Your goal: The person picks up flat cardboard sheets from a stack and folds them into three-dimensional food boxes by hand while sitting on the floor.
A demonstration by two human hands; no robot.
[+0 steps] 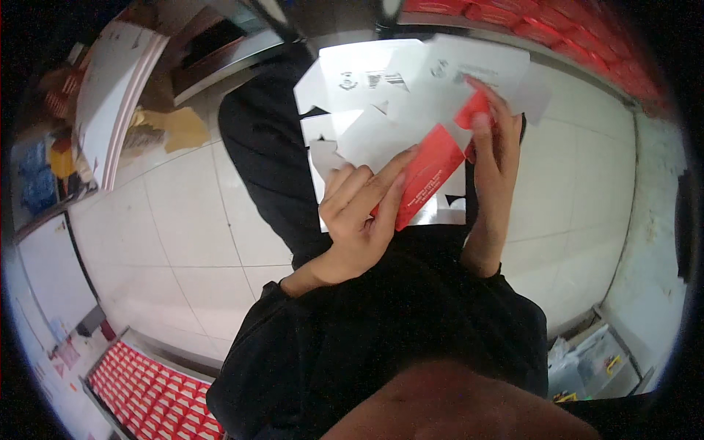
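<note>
A small red folding carton with pale print on one side slants across my lap. Its lower end is gripped in my left hand, thumb on the near side and fingers bent around it. At the upper end, my right hand has thumb and fingers closed on a red end flap of the carton. Several flat white die-cut cardboard sheets lie overlapping on my thighs beneath both hands, some with dark printed marks. The inside of the carton cannot be seen.
A tray of red-and-white boxes stands at the lower left, and rows of red packs fill the top right. A large white panel leans at left. A clear plastic bin sits lower right on the tiled floor.
</note>
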